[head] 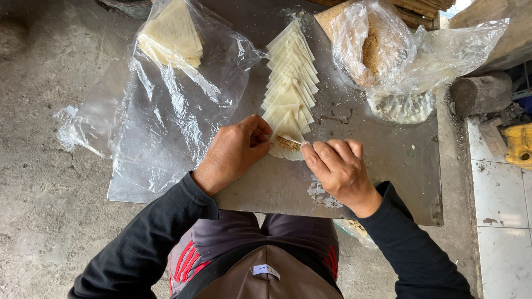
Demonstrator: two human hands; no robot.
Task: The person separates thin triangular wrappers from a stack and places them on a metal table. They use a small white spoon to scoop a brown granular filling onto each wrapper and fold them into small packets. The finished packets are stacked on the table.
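Observation:
A row of overlapping pale dough wrappers [291, 77] runs down the middle of a grey metal sheet [388, 166]. My left hand [235, 149] rests on the left edge of the nearest wrapper [288, 148], fingers curled on it. My right hand [338, 166] pinches a small flat stick [292, 139] whose tip lies on a brownish dab of filling on that wrapper. A clear bag with brown crumbly filling [371, 47] sits at the far right.
A clear plastic bag [166, 105] lies spread on the left, with a stack of triangular wrappers [172, 36] inside. Finished folded pieces [402, 105] sit under plastic at the right. A log [479, 91] and a yellow object [521, 145] lie past the sheet's right edge.

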